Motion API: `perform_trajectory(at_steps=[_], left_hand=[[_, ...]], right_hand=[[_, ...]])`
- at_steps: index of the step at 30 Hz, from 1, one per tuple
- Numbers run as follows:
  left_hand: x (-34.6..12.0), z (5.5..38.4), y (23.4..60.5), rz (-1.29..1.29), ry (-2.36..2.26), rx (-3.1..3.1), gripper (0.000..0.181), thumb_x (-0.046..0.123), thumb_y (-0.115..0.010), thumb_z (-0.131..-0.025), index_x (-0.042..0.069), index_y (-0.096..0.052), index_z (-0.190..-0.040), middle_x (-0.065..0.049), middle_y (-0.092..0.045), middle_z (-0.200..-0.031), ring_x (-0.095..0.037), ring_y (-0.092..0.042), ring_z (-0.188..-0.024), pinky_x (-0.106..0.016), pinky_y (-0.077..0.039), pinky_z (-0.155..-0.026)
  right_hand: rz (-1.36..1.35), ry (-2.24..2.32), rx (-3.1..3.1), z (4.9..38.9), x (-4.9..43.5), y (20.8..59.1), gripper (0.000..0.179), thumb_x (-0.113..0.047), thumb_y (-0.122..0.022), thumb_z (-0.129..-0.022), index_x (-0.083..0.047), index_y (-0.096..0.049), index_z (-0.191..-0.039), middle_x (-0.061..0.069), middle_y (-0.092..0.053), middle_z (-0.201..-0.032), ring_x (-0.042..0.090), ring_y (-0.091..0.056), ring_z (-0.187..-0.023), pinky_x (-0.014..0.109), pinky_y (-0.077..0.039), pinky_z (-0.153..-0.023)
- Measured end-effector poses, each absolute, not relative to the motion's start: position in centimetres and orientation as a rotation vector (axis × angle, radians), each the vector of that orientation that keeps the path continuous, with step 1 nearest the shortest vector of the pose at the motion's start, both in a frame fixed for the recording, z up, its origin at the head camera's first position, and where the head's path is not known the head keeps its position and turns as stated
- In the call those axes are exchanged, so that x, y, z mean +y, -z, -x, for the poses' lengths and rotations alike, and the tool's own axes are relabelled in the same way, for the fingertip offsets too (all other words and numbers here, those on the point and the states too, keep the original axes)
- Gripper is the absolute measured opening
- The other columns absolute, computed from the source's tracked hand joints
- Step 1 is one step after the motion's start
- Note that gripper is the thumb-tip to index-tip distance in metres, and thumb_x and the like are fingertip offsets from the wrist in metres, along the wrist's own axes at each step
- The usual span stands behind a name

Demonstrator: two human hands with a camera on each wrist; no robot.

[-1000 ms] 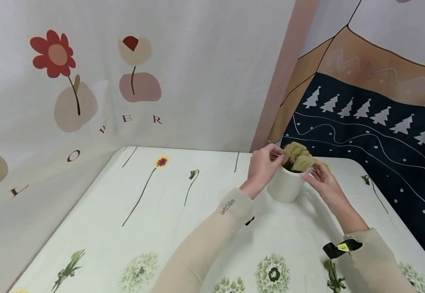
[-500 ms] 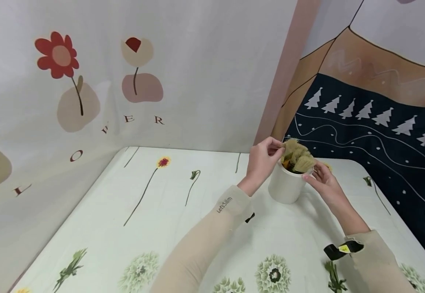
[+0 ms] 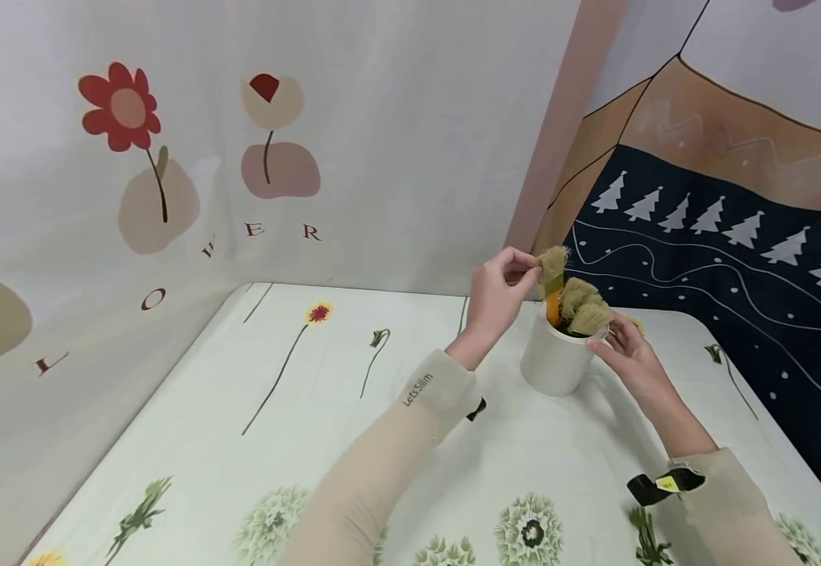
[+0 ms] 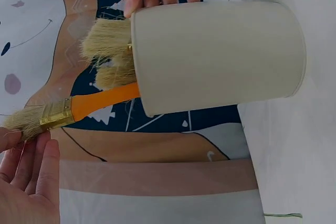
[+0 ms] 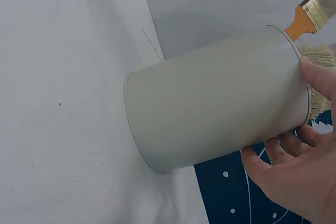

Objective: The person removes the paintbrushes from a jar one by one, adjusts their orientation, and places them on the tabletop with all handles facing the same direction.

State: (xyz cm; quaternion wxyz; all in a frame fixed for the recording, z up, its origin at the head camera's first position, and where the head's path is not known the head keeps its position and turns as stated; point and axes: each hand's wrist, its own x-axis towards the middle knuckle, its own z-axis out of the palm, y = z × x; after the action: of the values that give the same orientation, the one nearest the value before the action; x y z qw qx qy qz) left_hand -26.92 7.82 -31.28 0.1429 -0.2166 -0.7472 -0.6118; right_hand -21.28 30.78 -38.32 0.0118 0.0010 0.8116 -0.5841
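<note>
My left hand [image 3: 497,297] pinches a paintbrush [image 4: 102,102] by its pale bristles. Its orange handle slants down, the lower end hidden inside a white cylindrical container [image 3: 554,363]. A gold metal band joins bristles and handle in the left wrist view. The container stands upright on the table at the right side of the head view. Around its rim curls my right hand [image 3: 633,358], thumb at the near edge and fingers on the far side. More paintbrushes [image 3: 582,305] stand in the container with bristles up, their handles hidden.
A white cloth printed with flowers covers the table [image 3: 354,456]. Behind it hangs a pale curtain [image 3: 396,157], and at the right a dark blue cloth [image 3: 750,299] with white trees. The table's far edge lies just behind the container.
My left hand has risen and drawn one paintbrush up from among the others, showing its orange handle. My right hand has stayed at the container's rim.
</note>
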Motion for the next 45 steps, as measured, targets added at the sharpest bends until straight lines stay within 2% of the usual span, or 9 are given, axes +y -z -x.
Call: perform_trajectory(at_steps=[9, 17, 22, 25, 31, 45], left_hand=[[6.5, 27.0, 30.3, 0.586, 1.838, -2.089, 0.013, 0.011, -0.067, -0.095, 0.002, -0.068, -0.104, -0.013, -0.074, -0.106, -0.022, -0.072, -0.097, -0.016, -0.058, -0.082], [5.1, 27.2, 29.3, 0.568, 1.937, -2.003, 0.013, 0.01, -0.066, -0.096, 0.0, -0.066, -0.105, -0.015, -0.072, -0.107, -0.025, -0.072, -0.097, -0.019, -0.059, -0.081], [3.9, 27.5, 28.5, 0.553, 2.018, -1.936, 0.014, 0.007, -0.064, -0.096, -0.002, -0.064, -0.107, -0.019, -0.071, -0.108, -0.029, -0.071, -0.096, -0.023, -0.062, -0.079], [3.1, 27.8, 28.1, 0.526, 2.059, -1.898, 0.014, 0.005, -0.063, -0.096, -0.003, -0.063, -0.107, -0.02, -0.07, -0.109, -0.026, -0.07, -0.095, -0.025, -0.062, -0.08], [1.3, 28.5, 27.9, 0.48, 2.062, -1.874, 0.014, 0.004, -0.062, -0.097, -0.005, -0.061, -0.107, -0.022, -0.069, -0.11, -0.024, -0.069, -0.095, -0.027, -0.062, -0.082], [-2.0, 29.7, 28.9, 0.375, 2.023, -1.874, 0.016, 0.007, -0.062, -0.097, -0.004, -0.061, -0.108, -0.021, -0.069, -0.109, -0.021, -0.069, -0.093, -0.03, -0.062, -0.084]], right_hand=[[0.008, 1.809, 2.551, 21.3, 30.9, 38.6, 0.082, -0.039, -0.056, -0.102, -0.018, -0.004, -0.162, 0.014, 0.002, -0.169, 0.036, -0.005, -0.155, 0.037, -0.025, -0.125], [-0.002, 1.806, 2.556, 21.2, 30.9, 38.5, 0.082, -0.04, -0.055, -0.102, -0.019, -0.003, -0.162, 0.014, 0.003, -0.169, 0.036, -0.005, -0.155, 0.039, -0.024, -0.125], [0.004, 1.813, 2.566, 21.2, 30.8, 38.5, 0.081, -0.039, -0.056, -0.102, -0.019, -0.005, -0.162, 0.015, 0.0, -0.169, 0.037, -0.007, -0.155, 0.029, -0.029, -0.123], [0.009, 1.816, 2.57, 21.2, 30.8, 38.5, 0.08, -0.038, -0.056, -0.102, -0.019, -0.005, -0.162, 0.015, 0.0, -0.169, 0.037, -0.007, -0.155, 0.025, -0.031, -0.121], [0.006, 1.818, 2.57, 21.2, 30.8, 38.5, 0.08, -0.039, -0.056, -0.102, -0.02, -0.005, -0.162, 0.014, 0.0, -0.169, 0.036, -0.006, -0.155, 0.029, -0.029, -0.123], [0.012, 1.818, 2.57, 21.3, 30.8, 38.6, 0.081, -0.038, -0.055, -0.102, -0.019, -0.004, -0.162, 0.015, 0.0, -0.169, 0.037, -0.006, -0.155, 0.024, -0.031, -0.121]])
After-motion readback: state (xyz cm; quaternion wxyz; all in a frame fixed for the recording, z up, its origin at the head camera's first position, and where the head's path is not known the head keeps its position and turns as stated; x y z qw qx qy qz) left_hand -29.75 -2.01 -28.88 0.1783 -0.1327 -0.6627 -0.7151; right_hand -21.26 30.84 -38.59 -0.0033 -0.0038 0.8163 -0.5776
